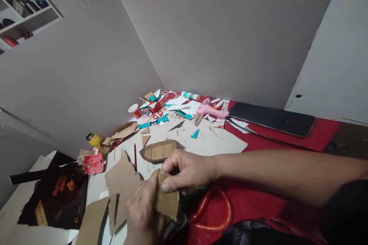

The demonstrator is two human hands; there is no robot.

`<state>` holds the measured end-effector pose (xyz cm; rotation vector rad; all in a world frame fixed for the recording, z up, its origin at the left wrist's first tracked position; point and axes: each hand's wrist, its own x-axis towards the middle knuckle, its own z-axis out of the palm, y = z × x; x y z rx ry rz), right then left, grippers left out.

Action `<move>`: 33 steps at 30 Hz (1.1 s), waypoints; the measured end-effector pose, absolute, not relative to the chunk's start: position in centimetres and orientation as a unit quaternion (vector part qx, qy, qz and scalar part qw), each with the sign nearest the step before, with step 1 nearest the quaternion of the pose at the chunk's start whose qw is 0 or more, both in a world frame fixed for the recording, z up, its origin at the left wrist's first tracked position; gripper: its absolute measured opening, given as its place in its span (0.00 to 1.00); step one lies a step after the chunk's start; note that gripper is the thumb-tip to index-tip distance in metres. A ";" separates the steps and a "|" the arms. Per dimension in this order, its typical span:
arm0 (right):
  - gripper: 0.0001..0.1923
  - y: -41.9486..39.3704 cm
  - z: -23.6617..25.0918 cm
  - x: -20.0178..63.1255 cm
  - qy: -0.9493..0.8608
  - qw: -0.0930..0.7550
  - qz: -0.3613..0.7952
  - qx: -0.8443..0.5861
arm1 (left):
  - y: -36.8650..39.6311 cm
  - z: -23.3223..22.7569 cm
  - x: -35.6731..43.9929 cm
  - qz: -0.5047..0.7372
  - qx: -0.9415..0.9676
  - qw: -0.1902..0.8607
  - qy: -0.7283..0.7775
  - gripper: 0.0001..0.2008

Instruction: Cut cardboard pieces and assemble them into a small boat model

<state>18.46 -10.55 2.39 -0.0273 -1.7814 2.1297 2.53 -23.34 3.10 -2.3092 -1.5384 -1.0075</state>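
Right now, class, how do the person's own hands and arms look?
The left hand and right hand are gloveless, with no rings visible. The right forearm is bare, without a watch; farther up shows a black sleeve.

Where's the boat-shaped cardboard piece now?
The boat-shaped piece lies slightly left of centre in the head view, on the pale surface, just beyond the right hand, with the red pencil to its left.
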 end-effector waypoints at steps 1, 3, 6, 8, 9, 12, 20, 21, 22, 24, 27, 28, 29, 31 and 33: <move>0.20 -10.4 2.7 18.5 -0.616 0.179 0.767 -0.028 | -23.2 3.0 2.5 -0.357 -0.762 0.075 -0.535 0.26; 0.22 -10.1 3.3 18.6 -0.589 0.181 0.786 -0.058 | -23.0 3.2 2.5 -0.388 -0.724 0.015 -0.571 0.23; 0.24 -9.7 4.0 18.8 -0.569 0.147 0.806 -0.063 | -22.8 4.0 2.5 -0.412 -0.672 -0.094 -0.608 0.19; 0.24 -9.5 4.2 19.0 -0.605 0.127 0.784 -0.062 | -22.8 4.6 2.6 -0.434 -0.637 -0.163 -0.616 0.19; 0.25 -9.4 4.2 19.1 -0.637 0.147 0.753 -0.069 | -22.9 4.9 2.7 -0.448 -0.613 -0.197 -0.620 0.19; 0.22 -9.2 4.3 19.5 -0.734 0.325 0.588 -0.098 | -22.9 5.4 2.9 -0.463 -0.538 -0.311 -0.632 0.22; 0.15 -10.2 2.6 19.0 -0.833 0.534 0.124 0.069 | -21.6 4.3 3.4 -0.460 -0.523 -0.416 -0.585 0.18; 0.15 -10.2 2.3 18.9 -0.837 0.534 0.095 0.073 | -21.5 4.1 3.6 -0.467 -0.524 -0.418 -0.577 0.19; 0.15 -10.2 2.0 18.8 -0.838 0.536 0.072 0.075 | -21.3 3.9 3.8 -0.474 -0.526 -0.416 -0.571 0.19; 0.15 -10.0 1.7 18.7 -0.837 0.540 0.044 0.076 | -21.2 3.9 4.2 -0.478 -0.532 -0.405 -0.570 0.21; 0.14 -9.6 1.6 18.8 -0.842 0.533 0.025 0.079 | -21.3 3.9 4.4 -0.471 -0.523 -0.407 -0.582 0.21; 0.15 -9.5 1.5 18.8 -0.844 0.529 0.023 0.085 | -21.4 3.9 4.3 -0.468 -0.513 -0.420 -0.585 0.21; 0.16 -9.3 1.4 18.8 -0.845 0.526 0.022 0.093 | -21.5 3.8 4.3 -0.466 -0.500 -0.436 -0.585 0.20; 0.19 -9.0 1.1 18.8 -0.843 0.526 0.021 0.108 | -21.8 3.4 4.1 -0.465 -0.476 -0.470 -0.579 0.20; 0.21 -8.6 0.6 18.7 -0.841 0.528 0.015 0.114 | -22.0 3.1 4.0 -0.465 -0.452 -0.499 -0.575 0.19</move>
